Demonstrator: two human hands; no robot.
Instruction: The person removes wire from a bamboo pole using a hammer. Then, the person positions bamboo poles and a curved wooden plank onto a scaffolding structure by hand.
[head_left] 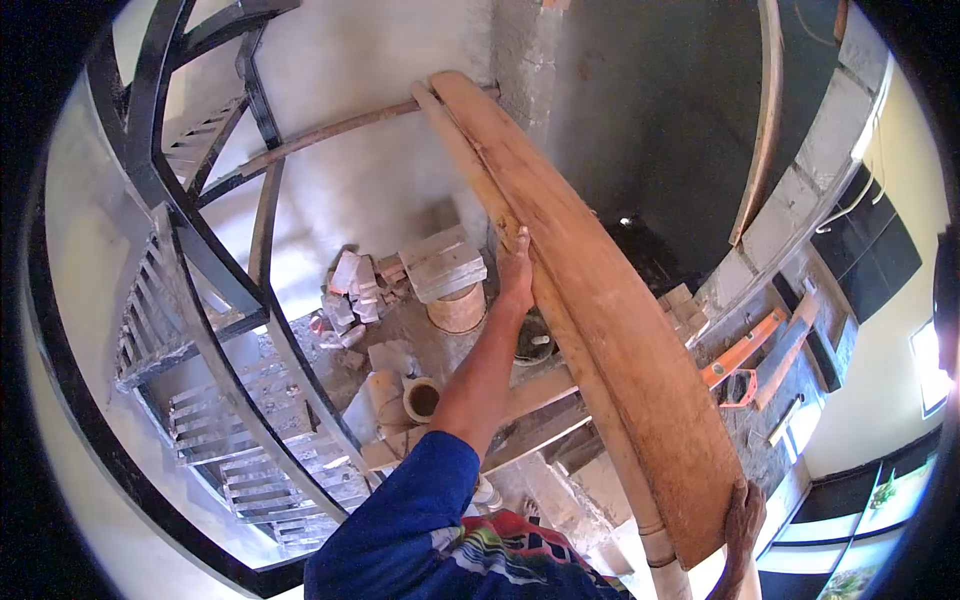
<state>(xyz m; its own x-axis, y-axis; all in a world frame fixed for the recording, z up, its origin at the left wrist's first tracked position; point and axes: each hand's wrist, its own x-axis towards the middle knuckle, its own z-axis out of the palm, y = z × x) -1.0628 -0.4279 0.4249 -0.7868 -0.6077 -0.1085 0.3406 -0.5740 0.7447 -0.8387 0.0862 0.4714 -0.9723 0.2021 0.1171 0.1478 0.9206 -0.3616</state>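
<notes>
A long brown wooden plank (590, 270) slants across the middle of the head view, its near end at the lower right. Along its left edge runs a pale, pole-like length (585, 370) with joints like bamboo. My left hand (517, 272) grips this pole around the middle, thumb on the upper side and the other fingers mostly hidden underneath. At the plank's near right corner, my right hand (743, 518) is closed around the edge, its fingertips partly out of sight.
A black metal stair frame (215, 265) curves along the left. Below are a bucket (458, 310) topped by a block, broken bricks (350, 290) and a round container (421, 400). An orange spirit level (745, 348) and a handsaw (785, 350) lie on a ledge at right.
</notes>
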